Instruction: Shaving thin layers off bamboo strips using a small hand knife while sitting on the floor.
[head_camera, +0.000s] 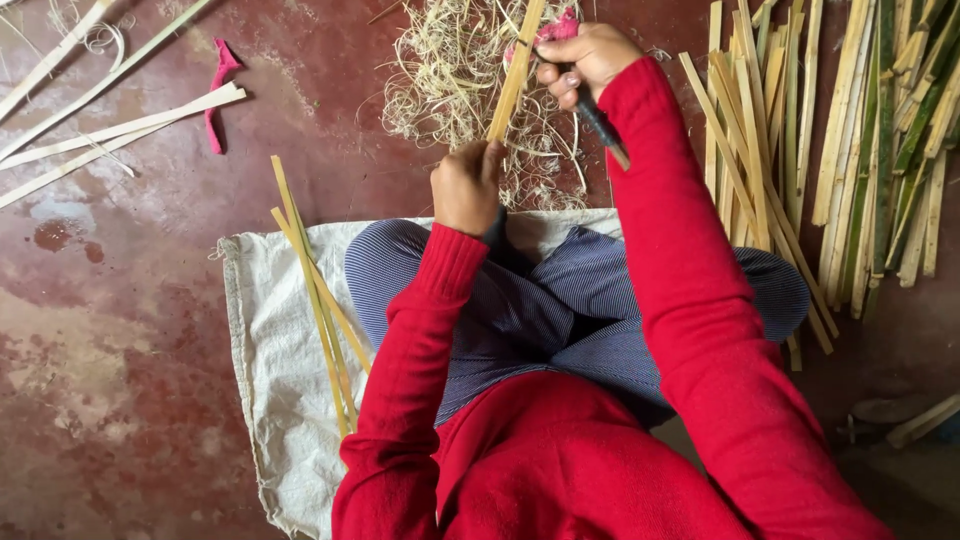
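Bamboo is everywhere here: a pale yellow bamboo strip (515, 75) stands tilted between the 2 hands of a person in red sleeves who sits cross-legged in blue striped trousers (560, 310). The left hand (467, 187) is clenched around the lower end of the strip, knuckles up, just above the knees. The right hand (585, 60) is closed around a knife (600, 125) whose dark handle sticks out below the palm toward the forearm; the fingers press against the strip higher up, and a scrap of pink cloth (556, 27) shows at the fingertips. The blade itself is hidden behind the hand, so where it meets the strip cannot be told. Behind the strip lies a loose heap of curly pale shavings (450, 90) on the reddish-brown floor (120, 330). The person sits on a whitish sack (270, 350), and 3 or so thin yellow-green slivers (315, 290) lie across its left part, just beside the left knee. To the right, near the right arm, a large pile of split bamboo slats (830, 140) lies, some yellow, some green. At the upper left, well apart from the hands, a few long pale strips (110, 130) cross the floor with a pink rag (218, 90) beside them.
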